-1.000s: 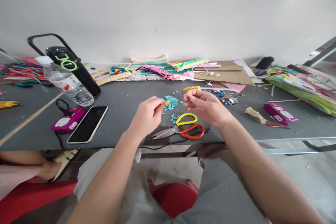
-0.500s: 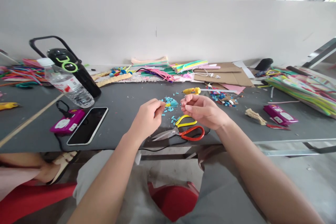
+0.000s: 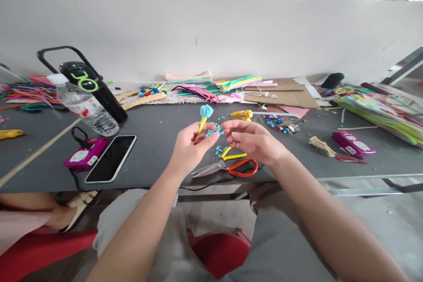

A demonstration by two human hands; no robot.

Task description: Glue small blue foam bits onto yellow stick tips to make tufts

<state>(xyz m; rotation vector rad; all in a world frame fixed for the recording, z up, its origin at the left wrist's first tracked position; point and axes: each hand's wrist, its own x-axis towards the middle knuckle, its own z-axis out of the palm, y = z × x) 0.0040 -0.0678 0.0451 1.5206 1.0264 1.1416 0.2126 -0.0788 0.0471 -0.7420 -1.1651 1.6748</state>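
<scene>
My left hand (image 3: pixel 188 147) pinches the yellow stem of a small flower (image 3: pixel 206 111) with a fluffy light-blue head, which stands upright above the fingers. My right hand (image 3: pixel 256 143) is beside it, fingers loosely bent and apart, and I see nothing held in it. Small blue cut pieces (image 3: pixel 218 150) lie scattered on the grey table beneath and between the hands. Close below them rest scissors (image 3: pixel 243 167) with a red and a yellow handle loop, blades pointing left. Just behind my right hand lies a yellow glue gun (image 3: pixel 243 114).
At left are a water bottle (image 3: pixel 86 108), a black flask (image 3: pixel 109 97), a phone (image 3: pixel 110 159) and a purple box (image 3: pixel 86 155). Pipe-cleaner bundles (image 3: pixel 238 82) and cardboard (image 3: pixel 280 92) line the back. Another purple box (image 3: pixel 353 144) sits at right. A person's foot (image 3: pixel 79 205) shows lower left.
My left hand has turned the flower from lying sideways to upright, its blue head now raised. My right hand has shifted slightly, its fingers spreading a little more.
</scene>
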